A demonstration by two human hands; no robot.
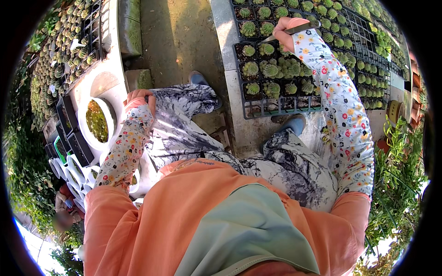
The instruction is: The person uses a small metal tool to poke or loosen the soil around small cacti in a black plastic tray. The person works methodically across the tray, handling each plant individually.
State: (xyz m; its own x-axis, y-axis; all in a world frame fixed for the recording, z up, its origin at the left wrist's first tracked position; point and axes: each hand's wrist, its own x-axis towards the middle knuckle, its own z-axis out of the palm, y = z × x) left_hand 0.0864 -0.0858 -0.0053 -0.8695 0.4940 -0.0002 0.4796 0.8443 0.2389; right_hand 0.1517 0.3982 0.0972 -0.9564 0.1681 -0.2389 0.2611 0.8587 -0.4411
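Note:
My right hand (pixel 285 36) is shut on metal tweezers (pixel 300 28), held slantwise with their thin tips pointing left and down. The tips are over the near black plastic tray (pixel 284 113), close to a small round cactus (pixel 266 49) in its back row; whether they touch anything is unclear. Small potted cacti fill several rows of this tray, with a dense clump (pixel 288 67) in the middle. My left hand (pixel 140 96) rests by my left knee, its fingers bent and partly hidden by the sleeve. Nothing shows in it.
More cactus trays (pixel 333 27) extend back and right. At left stand a white round pot (pixel 83 119), black rectangular planters (pixel 78 148) and a bench of cacti (pixel 65 51). A concrete aisle (pixel 172 41) runs ahead. Another person (pixel 65 203) is at the far lower left.

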